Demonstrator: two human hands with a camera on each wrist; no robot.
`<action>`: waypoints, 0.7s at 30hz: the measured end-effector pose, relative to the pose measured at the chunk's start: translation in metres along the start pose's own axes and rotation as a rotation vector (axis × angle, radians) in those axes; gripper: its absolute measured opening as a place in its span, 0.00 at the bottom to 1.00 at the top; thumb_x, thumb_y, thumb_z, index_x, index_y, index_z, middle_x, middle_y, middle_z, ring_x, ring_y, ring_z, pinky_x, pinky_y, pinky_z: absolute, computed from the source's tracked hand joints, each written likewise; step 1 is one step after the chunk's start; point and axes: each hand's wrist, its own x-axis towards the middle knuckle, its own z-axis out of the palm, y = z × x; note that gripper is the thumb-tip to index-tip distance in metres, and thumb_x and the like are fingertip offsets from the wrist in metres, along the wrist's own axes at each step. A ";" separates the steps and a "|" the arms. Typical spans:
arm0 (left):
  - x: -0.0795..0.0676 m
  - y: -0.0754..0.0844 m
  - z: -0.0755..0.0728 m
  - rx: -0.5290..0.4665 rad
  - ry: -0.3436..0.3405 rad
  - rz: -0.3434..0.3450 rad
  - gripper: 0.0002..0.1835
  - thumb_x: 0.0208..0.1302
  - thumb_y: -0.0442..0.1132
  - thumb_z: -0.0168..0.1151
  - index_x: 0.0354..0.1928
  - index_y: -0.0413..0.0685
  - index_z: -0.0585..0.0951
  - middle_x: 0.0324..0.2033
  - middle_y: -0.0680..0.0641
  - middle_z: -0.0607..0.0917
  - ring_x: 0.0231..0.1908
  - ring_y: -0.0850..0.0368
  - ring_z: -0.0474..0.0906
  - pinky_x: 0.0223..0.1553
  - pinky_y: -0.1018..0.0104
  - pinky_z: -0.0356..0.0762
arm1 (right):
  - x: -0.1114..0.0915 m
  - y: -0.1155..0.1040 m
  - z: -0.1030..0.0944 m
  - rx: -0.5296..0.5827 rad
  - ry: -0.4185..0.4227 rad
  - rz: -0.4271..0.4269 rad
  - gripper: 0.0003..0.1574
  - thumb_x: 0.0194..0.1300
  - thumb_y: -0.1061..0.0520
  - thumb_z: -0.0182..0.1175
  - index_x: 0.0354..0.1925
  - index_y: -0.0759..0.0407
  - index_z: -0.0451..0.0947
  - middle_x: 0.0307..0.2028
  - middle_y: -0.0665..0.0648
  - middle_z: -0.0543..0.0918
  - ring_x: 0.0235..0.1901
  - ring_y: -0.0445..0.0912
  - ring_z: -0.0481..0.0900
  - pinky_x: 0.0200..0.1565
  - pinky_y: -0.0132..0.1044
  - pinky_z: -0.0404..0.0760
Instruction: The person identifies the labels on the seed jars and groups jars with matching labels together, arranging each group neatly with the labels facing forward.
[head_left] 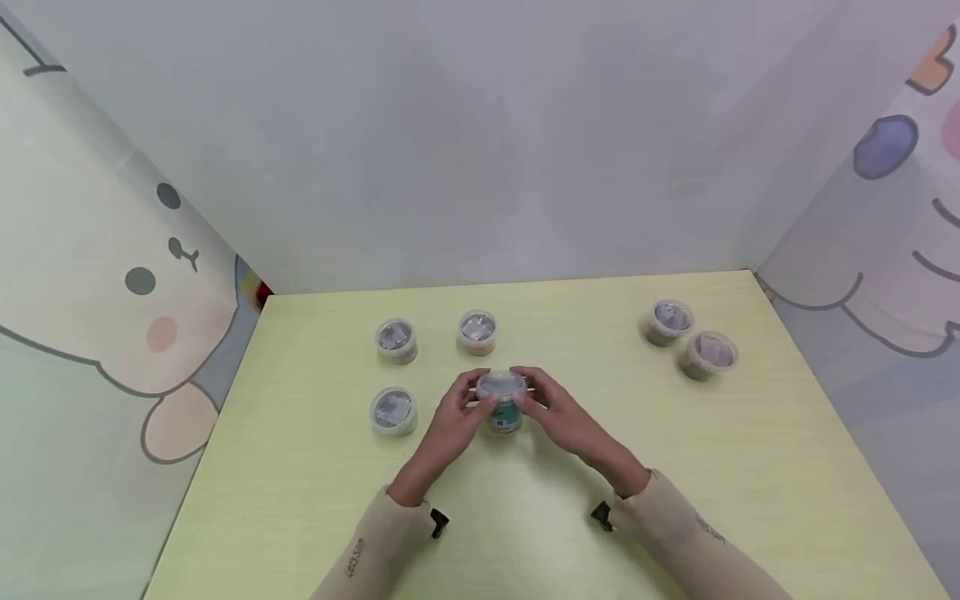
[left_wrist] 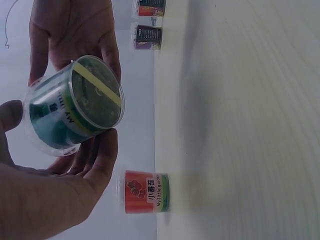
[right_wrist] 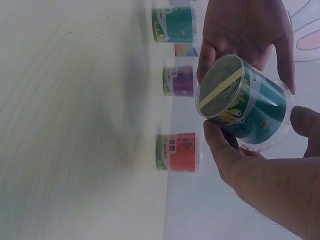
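Both hands hold one see-through plastic cup (head_left: 505,414) with a lid and a teal "My little garden" label. My left hand (head_left: 452,421) grips its left side and my right hand (head_left: 564,419) its right, thumbs toward me. In the left wrist view the cup (left_wrist: 75,107) shows its round base, with a pale yellow strip across it, raised off the table. The same base appears on the cup (right_wrist: 245,102) in the right wrist view. Nearest the left hand stands another lidded cup (head_left: 393,411).
On the pale yellow table (head_left: 750,467) stand two cups at the back left, one cup (head_left: 395,337) and another cup (head_left: 477,327). Two more, a cup (head_left: 671,319) and a cup (head_left: 707,354), stand close together at the back right. A whitish curtain (head_left: 480,150) hangs behind.
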 end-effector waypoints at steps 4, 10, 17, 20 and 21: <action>-0.003 0.001 -0.004 0.005 0.008 0.002 0.27 0.67 0.41 0.55 0.64 0.38 0.62 0.55 0.40 0.69 0.53 0.48 0.70 0.50 0.59 0.73 | 0.002 -0.001 0.003 0.021 -0.028 0.011 0.30 0.69 0.46 0.51 0.66 0.46 0.58 0.59 0.56 0.67 0.60 0.51 0.65 0.57 0.50 0.67; -0.005 -0.007 -0.007 0.016 0.088 0.030 0.28 0.63 0.43 0.60 0.62 0.41 0.64 0.54 0.43 0.71 0.51 0.49 0.71 0.51 0.55 0.72 | 0.000 -0.024 0.009 0.012 -0.057 -0.013 0.32 0.69 0.53 0.52 0.67 0.55 0.56 0.59 0.58 0.67 0.59 0.53 0.66 0.55 0.48 0.70; -0.013 0.006 -0.015 0.044 0.084 0.006 0.27 0.65 0.38 0.58 0.62 0.36 0.62 0.55 0.39 0.69 0.52 0.45 0.70 0.52 0.51 0.71 | 0.012 -0.009 0.015 -0.019 -0.071 -0.074 0.31 0.67 0.47 0.54 0.65 0.49 0.58 0.57 0.54 0.69 0.56 0.50 0.69 0.53 0.46 0.72; -0.014 0.003 -0.021 0.065 0.073 0.009 0.27 0.64 0.38 0.59 0.61 0.36 0.62 0.55 0.39 0.70 0.52 0.45 0.71 0.52 0.52 0.71 | 0.013 -0.012 0.018 -0.012 -0.103 -0.087 0.30 0.68 0.51 0.53 0.66 0.51 0.58 0.57 0.56 0.69 0.57 0.52 0.68 0.54 0.47 0.72; -0.014 0.001 -0.023 0.074 0.071 0.012 0.27 0.64 0.38 0.59 0.61 0.37 0.63 0.55 0.40 0.70 0.52 0.46 0.71 0.52 0.52 0.71 | 0.012 -0.015 0.018 -0.005 -0.118 -0.089 0.30 0.69 0.53 0.53 0.66 0.53 0.57 0.57 0.56 0.69 0.57 0.52 0.68 0.54 0.47 0.71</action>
